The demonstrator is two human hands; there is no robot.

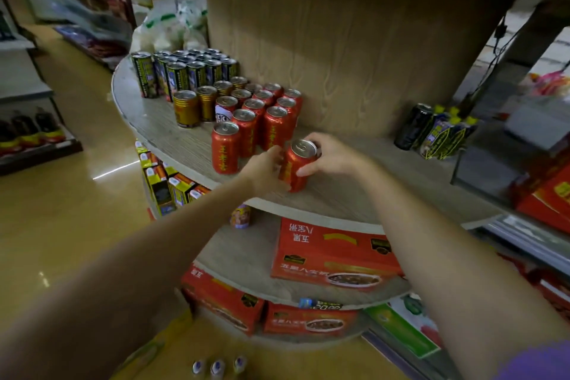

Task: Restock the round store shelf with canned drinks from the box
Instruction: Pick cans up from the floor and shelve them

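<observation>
On the round shelf, dark cans and gold cans stand leftmost, then the red cans. The left hand touches a tilted red can with curled fingers; the right hand grips it near the shelf's front edge

Dim, warm indoor light fills the store; a white streak of glare lies on the glossy floor. Wide-angle distortion bends the edges, and the frame is soft throughout, blurriest at the corners.
</observation>
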